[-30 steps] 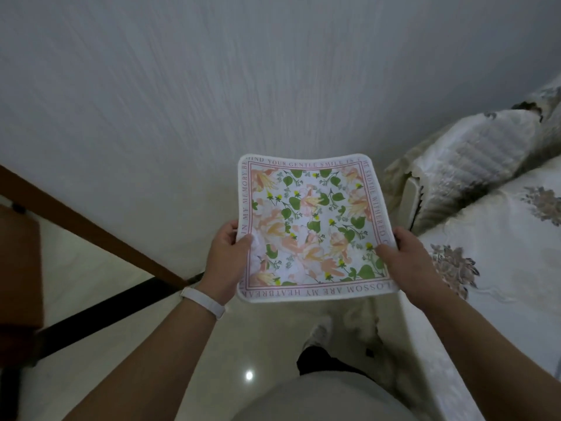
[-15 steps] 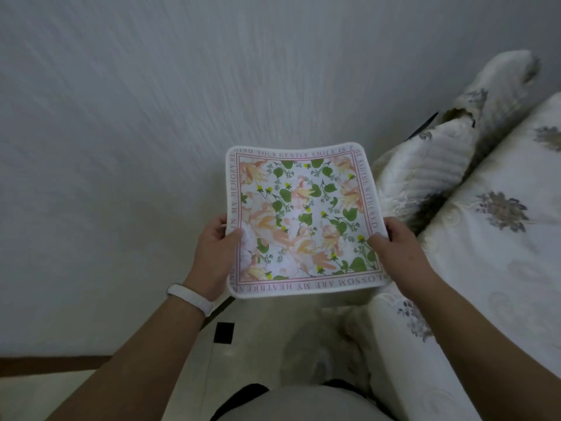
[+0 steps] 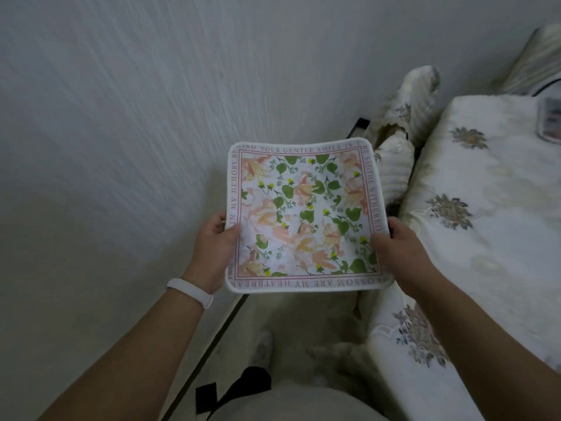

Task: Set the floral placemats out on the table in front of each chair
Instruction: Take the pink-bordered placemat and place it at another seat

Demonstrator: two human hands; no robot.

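A square floral placemat with pink flowers, green leaves and a lettered border is held flat in the air in front of me. My left hand grips its left edge, thumb on top. My right hand grips its right edge the same way. To the right lies the table, covered with a white embroidered cloth. A chair with a pale quilted cover stands at the table's far left corner, just beyond the placemat. At the table's far right edge, part of another mat-like item shows, too cropped to identify.
A pale textured wall fills the left and top of the view. Below the placemat are a light tiled floor, a dark skirting line and my own legs. The tablecloth hangs down over the table's near-left side.
The view has swung right and closer to the table, so more of the cloth-covered top and the covered chair show. Both hands keep the same hold on the placemat.
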